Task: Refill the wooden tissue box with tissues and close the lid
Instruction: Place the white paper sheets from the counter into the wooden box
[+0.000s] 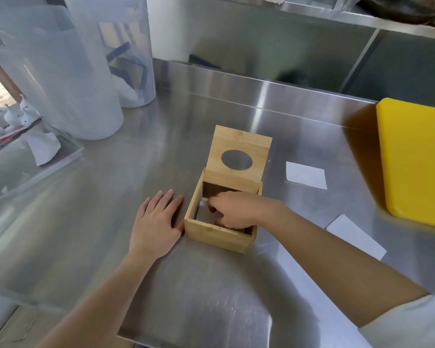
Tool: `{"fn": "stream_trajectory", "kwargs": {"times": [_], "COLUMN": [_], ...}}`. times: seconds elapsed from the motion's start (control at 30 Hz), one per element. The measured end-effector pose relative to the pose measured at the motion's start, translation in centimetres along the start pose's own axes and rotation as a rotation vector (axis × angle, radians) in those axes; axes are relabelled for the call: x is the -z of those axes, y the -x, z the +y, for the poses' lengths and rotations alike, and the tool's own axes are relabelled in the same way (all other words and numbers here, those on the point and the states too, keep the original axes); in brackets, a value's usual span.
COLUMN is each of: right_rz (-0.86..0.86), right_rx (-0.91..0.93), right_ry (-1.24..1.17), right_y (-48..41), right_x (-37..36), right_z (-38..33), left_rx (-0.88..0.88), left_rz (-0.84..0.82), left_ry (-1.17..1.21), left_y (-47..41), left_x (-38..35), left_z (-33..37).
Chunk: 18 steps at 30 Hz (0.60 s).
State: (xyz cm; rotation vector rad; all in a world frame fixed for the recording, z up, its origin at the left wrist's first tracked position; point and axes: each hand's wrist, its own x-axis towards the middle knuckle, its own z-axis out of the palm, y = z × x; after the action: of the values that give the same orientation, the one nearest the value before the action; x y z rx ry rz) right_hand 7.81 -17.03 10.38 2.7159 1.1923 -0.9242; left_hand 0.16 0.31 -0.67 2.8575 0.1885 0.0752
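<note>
The wooden tissue box stands on the steel table, its hinged lid with an oval hole raised upright at the back. My right hand reaches down inside the box, fingers curled over a white tissue lying in it; whether it grips the tissue is hidden. My left hand lies flat on the table, fingers spread, its thumb touching the box's left wall. One folded white tissue lies right of the lid, another tissue lies by my right forearm.
A yellow cutting board lies at the right edge. Two tall translucent plastic containers stand at the back left, with a clear acrylic tray in front of them. A steel shelf runs along the back.
</note>
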Motion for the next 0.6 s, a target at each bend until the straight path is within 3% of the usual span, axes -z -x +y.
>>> {"fn": "stream_trajectory", "kwargs": {"times": [0.13, 0.2, 0.3, 0.4, 0.6], "right_rz": [0.331, 0.524, 0.771, 0.77, 0.531], "right_rx": [0.03, -0.036, -0.24, -0.497, -0.877], "right_ry": [-0.261, -0.471, -0.558, -0.531, -0.421], "right_y": [3.5, 5.8, 8.1, 8.9, 11.5], "right_x": [0.4, 0.2, -1.4, -3.8, -8.1], "right_z": [2.6, 4.5, 8.3, 12.6, 17.4], "left_rx": [0.005, 0.008, 0.007, 0.007, 0.018], "left_rz": [0.018, 0.016, -0.007, -0.004, -0.011], "left_ry": [0.009, 0.014, 0.017, 0.022, 0.041], "left_y": [0.1, 0.1, 0.0, 0.0, 0.2], "left_x": [0.1, 0.0, 0.0, 0.2, 0.4], "left_z": [-0.1, -0.1, -0.1, 0.0, 0.4]}}
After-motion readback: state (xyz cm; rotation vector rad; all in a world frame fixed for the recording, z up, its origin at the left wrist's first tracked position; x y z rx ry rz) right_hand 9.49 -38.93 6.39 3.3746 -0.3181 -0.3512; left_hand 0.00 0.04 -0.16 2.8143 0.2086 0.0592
